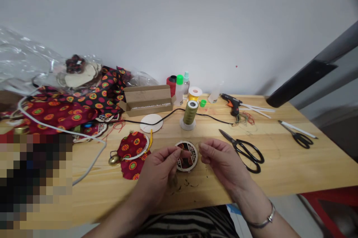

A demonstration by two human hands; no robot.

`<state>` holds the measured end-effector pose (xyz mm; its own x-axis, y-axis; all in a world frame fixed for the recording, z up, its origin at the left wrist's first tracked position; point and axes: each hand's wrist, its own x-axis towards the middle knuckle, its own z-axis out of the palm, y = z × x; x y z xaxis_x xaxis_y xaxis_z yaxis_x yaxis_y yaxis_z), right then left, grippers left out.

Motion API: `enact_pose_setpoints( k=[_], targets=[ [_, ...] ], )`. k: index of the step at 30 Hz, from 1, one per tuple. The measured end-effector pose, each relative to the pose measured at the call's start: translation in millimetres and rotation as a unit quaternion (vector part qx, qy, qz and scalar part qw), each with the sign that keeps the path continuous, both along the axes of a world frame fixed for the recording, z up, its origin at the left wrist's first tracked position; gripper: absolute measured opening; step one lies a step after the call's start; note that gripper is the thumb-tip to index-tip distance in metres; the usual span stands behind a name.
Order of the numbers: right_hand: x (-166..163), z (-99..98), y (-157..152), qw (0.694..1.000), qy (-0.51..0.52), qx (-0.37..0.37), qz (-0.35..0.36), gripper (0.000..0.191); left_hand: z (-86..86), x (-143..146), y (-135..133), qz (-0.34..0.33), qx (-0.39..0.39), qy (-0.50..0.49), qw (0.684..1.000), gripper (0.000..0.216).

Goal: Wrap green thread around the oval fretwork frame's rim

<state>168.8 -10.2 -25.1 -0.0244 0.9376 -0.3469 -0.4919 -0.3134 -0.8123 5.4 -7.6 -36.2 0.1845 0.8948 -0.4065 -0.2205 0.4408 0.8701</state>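
My left hand (160,165) is closed in a pinch, thumb against forefinger. Opposite it, my right hand (223,156) also pinches, its fingertips raised a little above the table. Whatever the two pinches hold is too thin to make out. Between them, a round pale lattice ornament (195,161) with dark patterned backing lies partly behind my left fingers. Left of that hand are red flower-print fabric pieces (131,146) with a pale ring and a small brass bell (113,159). Black-handled scissors (243,150) lie beside my right hand.
An olive thread spool (191,113) stands behind the ornament. Farther back are a cardboard box (148,100), a green-capped bottle (179,89) and a glue gun (231,102). A black cord (179,110) crosses the table. Printed fabric (64,105) is heaped left; smaller scissors (299,137) lie right.
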Motion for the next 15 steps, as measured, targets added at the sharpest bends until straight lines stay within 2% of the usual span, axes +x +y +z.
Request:
enact_pose_setpoints(
  k=[7,15],
  targets=[
    [-4,-3.9,0,1.000,-0.015,-0.002,-0.006,0.016,-2.1,1,0,-0.003,-0.020,-0.073,0.997,0.027],
    [-16,-5.8,-1,0.999,-0.028,0.025,0.021,0.011,-1.9,3,-1,-0.004,-0.049,-0.098,0.994,0.024]
  ],
)
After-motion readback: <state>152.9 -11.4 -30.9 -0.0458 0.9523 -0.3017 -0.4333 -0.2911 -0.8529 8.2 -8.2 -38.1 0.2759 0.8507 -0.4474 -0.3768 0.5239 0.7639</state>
